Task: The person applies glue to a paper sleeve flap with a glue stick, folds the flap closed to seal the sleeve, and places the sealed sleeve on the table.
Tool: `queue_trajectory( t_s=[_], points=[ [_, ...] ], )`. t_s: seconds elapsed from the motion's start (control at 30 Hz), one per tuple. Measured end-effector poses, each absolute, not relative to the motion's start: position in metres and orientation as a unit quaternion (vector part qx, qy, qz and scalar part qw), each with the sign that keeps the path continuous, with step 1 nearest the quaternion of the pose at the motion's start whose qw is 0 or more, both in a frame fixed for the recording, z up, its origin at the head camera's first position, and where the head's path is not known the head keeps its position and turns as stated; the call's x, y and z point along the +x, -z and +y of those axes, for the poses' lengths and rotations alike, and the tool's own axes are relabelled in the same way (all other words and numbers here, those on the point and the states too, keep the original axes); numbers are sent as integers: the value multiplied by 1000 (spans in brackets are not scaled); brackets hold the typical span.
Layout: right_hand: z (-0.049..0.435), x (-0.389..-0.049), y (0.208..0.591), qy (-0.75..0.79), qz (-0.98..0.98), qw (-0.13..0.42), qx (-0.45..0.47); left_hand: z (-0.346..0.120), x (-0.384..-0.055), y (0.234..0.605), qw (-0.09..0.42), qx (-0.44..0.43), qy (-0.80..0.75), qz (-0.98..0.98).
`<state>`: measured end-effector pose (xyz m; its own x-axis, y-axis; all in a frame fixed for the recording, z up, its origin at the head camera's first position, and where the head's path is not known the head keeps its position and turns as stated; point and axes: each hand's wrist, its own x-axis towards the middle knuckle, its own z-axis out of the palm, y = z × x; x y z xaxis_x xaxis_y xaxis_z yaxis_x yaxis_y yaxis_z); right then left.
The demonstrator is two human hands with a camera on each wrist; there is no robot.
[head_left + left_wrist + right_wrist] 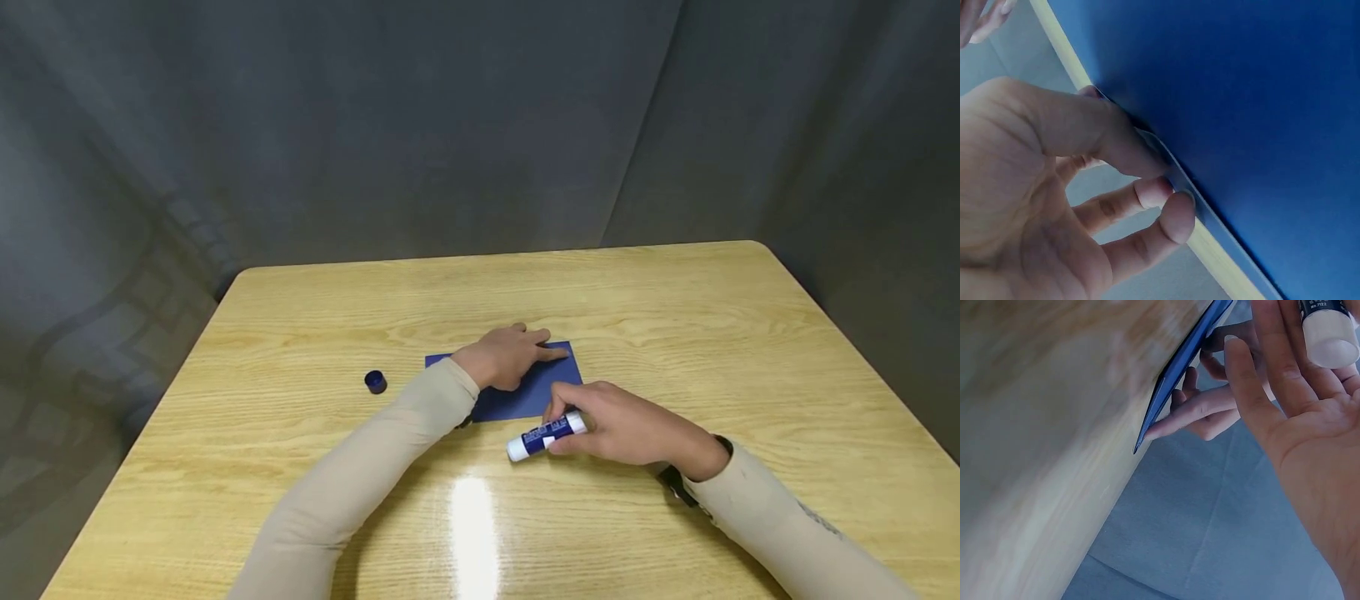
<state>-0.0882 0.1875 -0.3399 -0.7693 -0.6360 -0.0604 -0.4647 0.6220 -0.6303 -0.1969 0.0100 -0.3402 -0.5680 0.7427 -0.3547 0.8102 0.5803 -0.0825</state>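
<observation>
A dark blue piece of folded paper (536,396) lies on the wooden table, with a layered edge visible in the left wrist view. My left hand (510,357) rests across it, index finger stretched toward its far right corner. Up close, the thumb and fingertips of that hand (1041,169) touch the paper's edge (1210,212). Just off the paper's near right corner, my right hand (626,423) grips a glue stick (543,437), white with a dark blue label. Its whitish end (1332,347) points away from the palm in the right wrist view.
A small dark blue cap (376,382) stands on the table to the left of the paper. The pale wooden table (712,325) has rounded far corners. Grey curtains (420,133) hang behind it and along both sides.
</observation>
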Motion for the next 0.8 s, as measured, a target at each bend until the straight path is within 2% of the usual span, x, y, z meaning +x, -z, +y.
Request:
queue_trajectory(
  t_s=[0.3, 0.47, 0.8],
  points=[
    [184, -89, 344, 305, 886, 125, -326, -45, -204, 335, 180, 472, -79, 859],
    [186, -89, 345, 310, 884, 123, -327, -74, -196, 328, 157, 471, -138, 857],
    [188, -91, 345, 310, 886, 120, -324, -137, -174, 332, 112, 396, -95, 906]
  ],
)
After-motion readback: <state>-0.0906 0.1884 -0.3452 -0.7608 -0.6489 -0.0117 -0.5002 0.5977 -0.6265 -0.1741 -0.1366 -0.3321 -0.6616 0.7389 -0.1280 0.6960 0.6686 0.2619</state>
